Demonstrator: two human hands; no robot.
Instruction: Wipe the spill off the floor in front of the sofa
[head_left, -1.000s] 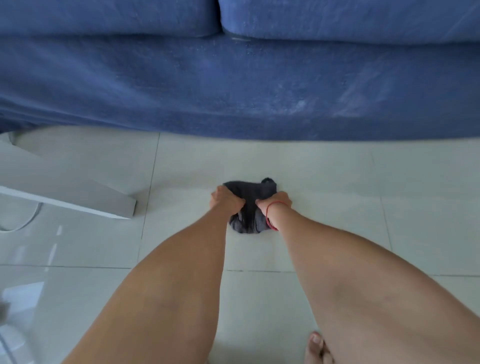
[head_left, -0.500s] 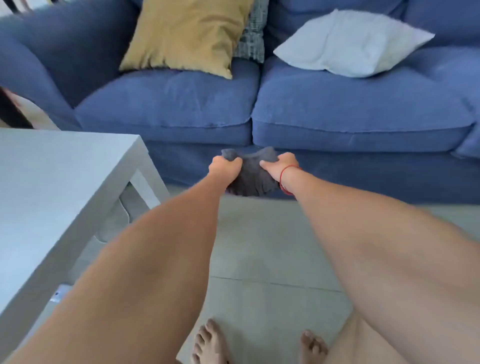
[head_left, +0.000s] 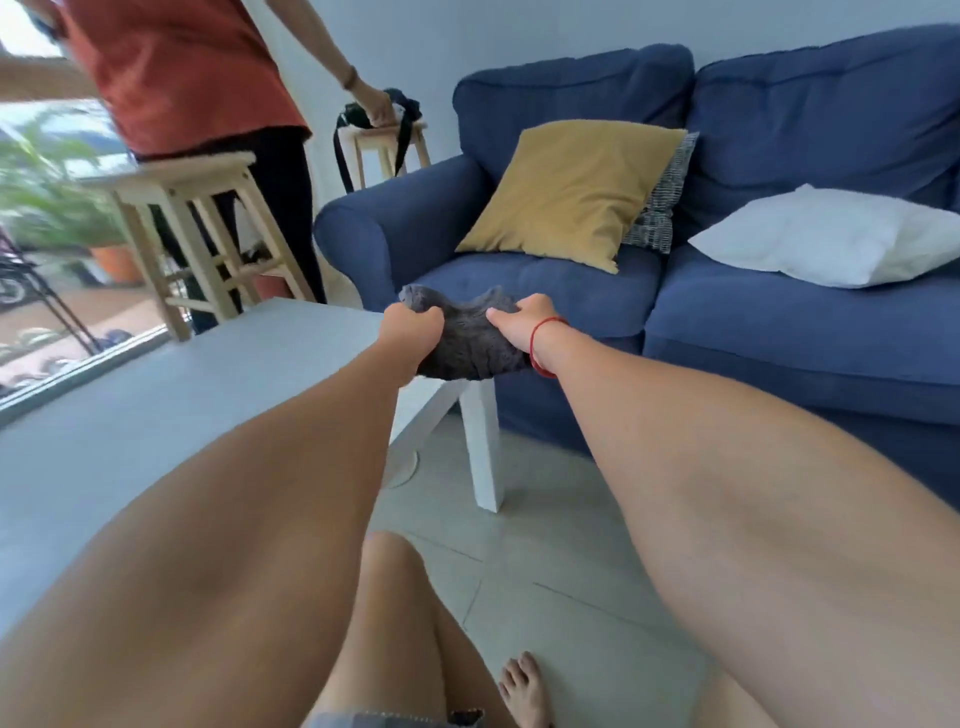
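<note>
We hold a dark grey cloth (head_left: 467, 340) up in the air with both hands, arms stretched out ahead of us. Our left hand (head_left: 410, 325) is closed in a fist on the cloth's left end; our right hand (head_left: 519, 322) grips the right end, thumb on top, a red cord bracelet (head_left: 543, 343) round that wrist. The cloth sags bunched between the two hands, clear of the floor.

Taking the blue sofa (head_left: 753, 322) as our landmark: the cloth hangs in front of its left seat cushion, above the near corner of the white table (head_left: 182, 395). The tiled floor (head_left: 545, 561) in front of the sofa shows pale; we cannot make out any spill on it. Our bare foot (head_left: 524, 691) rests on those tiles.

On the sofa, a yellow cushion (head_left: 566, 192) leans against the back at the left, a white pillow (head_left: 826, 236) lies on the right seat.

Left of the sofa's arm stands a wooden stool (head_left: 192, 228), and behind it a person in a red top (head_left: 182, 67) with a hand on a black strap (head_left: 374, 117).
</note>
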